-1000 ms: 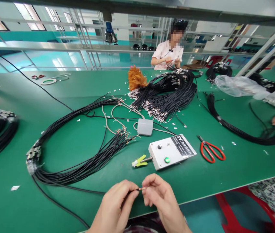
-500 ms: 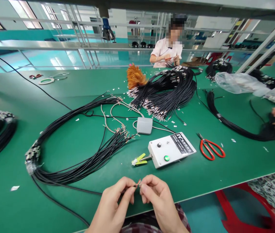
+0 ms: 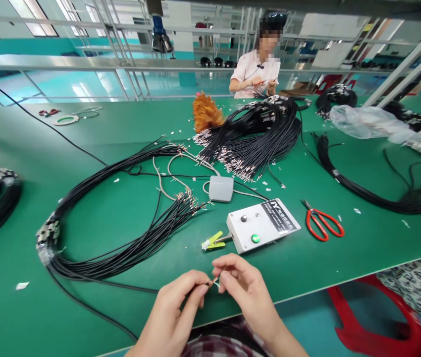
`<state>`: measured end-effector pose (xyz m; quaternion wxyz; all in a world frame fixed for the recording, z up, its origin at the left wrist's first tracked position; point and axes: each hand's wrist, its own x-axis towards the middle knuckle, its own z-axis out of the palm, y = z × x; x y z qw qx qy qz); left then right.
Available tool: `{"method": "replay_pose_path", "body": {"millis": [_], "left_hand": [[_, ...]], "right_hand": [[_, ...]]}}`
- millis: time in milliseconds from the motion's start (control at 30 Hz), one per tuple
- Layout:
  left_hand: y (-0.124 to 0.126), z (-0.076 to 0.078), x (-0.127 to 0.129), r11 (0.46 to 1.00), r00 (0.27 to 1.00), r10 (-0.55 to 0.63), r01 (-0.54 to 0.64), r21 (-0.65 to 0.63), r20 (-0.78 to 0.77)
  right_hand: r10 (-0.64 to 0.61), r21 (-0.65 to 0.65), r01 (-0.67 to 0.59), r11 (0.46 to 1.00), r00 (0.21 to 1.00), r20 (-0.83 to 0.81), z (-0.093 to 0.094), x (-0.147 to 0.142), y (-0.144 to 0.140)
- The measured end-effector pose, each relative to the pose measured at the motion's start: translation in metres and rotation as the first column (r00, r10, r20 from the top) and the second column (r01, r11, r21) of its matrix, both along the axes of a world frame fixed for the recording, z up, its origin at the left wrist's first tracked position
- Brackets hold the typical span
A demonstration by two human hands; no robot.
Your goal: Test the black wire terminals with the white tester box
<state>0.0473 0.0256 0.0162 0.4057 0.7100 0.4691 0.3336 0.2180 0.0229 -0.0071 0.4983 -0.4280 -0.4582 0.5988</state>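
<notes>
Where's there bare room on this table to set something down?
Between the red scissors and the front edge of the table, and inside the left bend of the looped cable bundle. It's crowded around the grey block and far cable pile.

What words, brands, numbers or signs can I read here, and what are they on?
"JY": on the dark label of the white box.
Larger Chinese characters beside it: too blurred to read surely.
Smaller lines below those: too small.
I can read no other text.
</notes>
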Motion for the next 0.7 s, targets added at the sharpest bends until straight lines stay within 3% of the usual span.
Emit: {"method": "replay_pose_path", "body": {"millis": [167, 400, 500, 700], "left_hand": [[-0.001, 0.001, -0.001, 0.998, 1.0, -0.02, 0.019, 0.058, 0.016], [-0.002, 0.002, -0.002, 0.998, 0.998, -0.056, 0.056, 0.014, -0.008], [-0.002, 0.002, -0.001, 0.999, 0.999, -0.039, 0.038, -0.009, -0.028], [-0.002, 0.002, 0.0, 1.0, 0.999, -0.02, 0.02, 0.001, -0.036]], "right_hand": [[0.105, 0.189, -0.132, 0.973, 0.984, 0.144, 0.006, 0.01, 0.005], [0.056, 0.296, -0.145, 0.944, 0.956, 0.288, 0.014, 0.012, 0.007], [0.019, 0.218, -0.087, 0.972, 0.955, 0.295, 0.012, 0.008, 0.005], [0.079, -0.081, -0.073, 0.994, 0.994, 0.08, 0.008, 0.003, 0.0]]}}
